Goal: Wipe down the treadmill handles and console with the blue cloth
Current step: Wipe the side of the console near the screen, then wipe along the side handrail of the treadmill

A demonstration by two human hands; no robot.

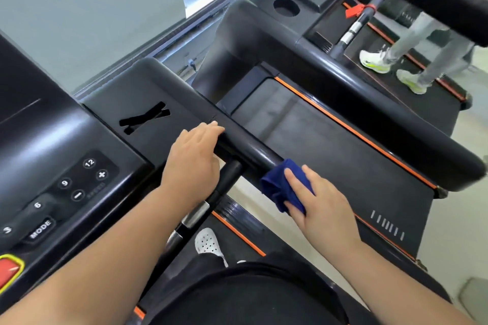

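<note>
The black treadmill console (66,155) with white-marked buttons and a red stop button fills the left. Its black side handle (253,150) runs from the console toward the lower right. My right hand (319,203) presses a bunched blue cloth (280,187) against the end of that handle. My left hand (195,158) rests palm down over the handle where it joins the console, fingers curled over the far edge. A thinner black and chrome grip bar (211,203) runs down from the handle between my arms.
A second treadmill (330,134) stands alongside on the right, its long black handle (396,119) close to my right hand. Farther right, another person's legs in white shoes (377,60) stand on a third treadmill. A window and pale wall lie ahead.
</note>
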